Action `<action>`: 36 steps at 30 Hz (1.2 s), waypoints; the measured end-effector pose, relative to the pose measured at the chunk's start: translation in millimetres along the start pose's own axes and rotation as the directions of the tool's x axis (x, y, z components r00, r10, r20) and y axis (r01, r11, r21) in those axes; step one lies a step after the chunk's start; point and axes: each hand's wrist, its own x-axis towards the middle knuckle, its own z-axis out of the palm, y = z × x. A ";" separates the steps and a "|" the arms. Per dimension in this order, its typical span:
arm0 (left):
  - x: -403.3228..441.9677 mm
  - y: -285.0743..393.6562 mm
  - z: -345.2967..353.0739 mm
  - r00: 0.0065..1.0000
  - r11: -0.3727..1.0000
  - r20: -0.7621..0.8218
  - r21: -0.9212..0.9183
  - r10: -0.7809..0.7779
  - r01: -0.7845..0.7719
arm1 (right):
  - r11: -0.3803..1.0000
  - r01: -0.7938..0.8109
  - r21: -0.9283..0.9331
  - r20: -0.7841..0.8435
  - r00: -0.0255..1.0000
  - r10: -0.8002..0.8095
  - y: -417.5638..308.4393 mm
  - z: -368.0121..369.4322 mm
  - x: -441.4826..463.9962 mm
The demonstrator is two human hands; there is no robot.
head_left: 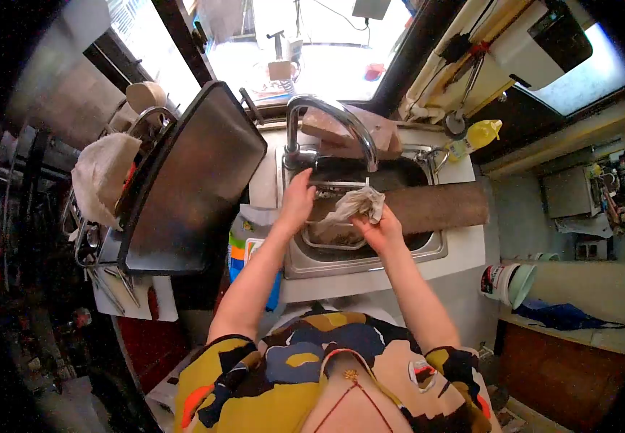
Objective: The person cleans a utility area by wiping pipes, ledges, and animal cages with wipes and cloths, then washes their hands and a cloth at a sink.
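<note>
Under the curved chrome faucet [334, 108], my right hand [381, 229] is closed on a crumpled whitish cloth [358, 205] above the metal sink [428, 252]. My left hand [298, 198] is at the sink's left side, near the faucet's base; its fingertips are close to the faucet handle, and whether they touch it is unclear. A wire rack [334, 247] sits in the sink below the cloth. Across the right part of the sink lies a long brown board [442, 207].
A large dark panel [190, 180] stands at the left beside a dish rack [85, 249] with a white towel [103, 180]. Behind the faucet are pinkish blocks [348, 133]. A yellow bottle [475, 138] stands back right; a white bucket [499, 283] is farther right.
</note>
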 end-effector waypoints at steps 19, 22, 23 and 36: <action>16.4 22.9 39.2 0.993 0.966 -0.099 0.244 -0.069 0.091 | 0.999 0.048 -0.014 -0.021 0.999 -0.048 -2.3 19.2 20.0; 17.7 12.1 48.0 0.990 0.976 -0.125 0.202 -0.060 0.085 | 0.998 0.061 -0.012 -0.056 0.997 -0.062 -5.2 30.1 15.4; 15.0 10.7 46.3 0.989 0.982 -0.134 0.168 -0.060 0.082 | 0.998 0.064 -0.016 -0.080 0.995 -0.065 -6.5 30.8 14.1; 16.6 6.0 45.1 0.976 0.976 -0.017 -0.020 -0.217 0.217 | 0.997 -0.006 -0.071 -0.072 0.997 0.001 -6.9 47.1 19.5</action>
